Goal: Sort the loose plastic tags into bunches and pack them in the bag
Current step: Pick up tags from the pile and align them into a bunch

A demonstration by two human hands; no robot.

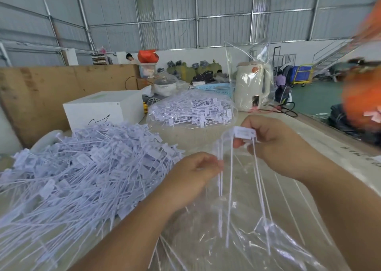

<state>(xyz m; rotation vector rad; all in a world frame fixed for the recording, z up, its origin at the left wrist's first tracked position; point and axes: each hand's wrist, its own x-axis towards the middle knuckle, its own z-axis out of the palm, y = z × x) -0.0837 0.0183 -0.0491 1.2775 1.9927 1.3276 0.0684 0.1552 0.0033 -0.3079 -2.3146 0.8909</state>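
Observation:
A big heap of loose white plastic tags (86, 167) covers the table's left side. My right hand (274, 144) pinches the flat heads of a small bunch of tags (244, 132), whose thin tails hang down toward a clear plastic bag (247, 241) lying at the front of the table. My left hand (195, 173) pinches the tails of that bunch lower down, just left of the right hand. A second clear bag filled with tags (191, 110) lies farther back in the middle.
A white box (103, 109) stands behind the heap, with a brown board (51, 89) behind it. A cream kettle (251, 87) wrapped in clear plastic and a blue basket (216, 88) stand at the back. The table edge runs along the right, with blurred orange material (362, 97) there.

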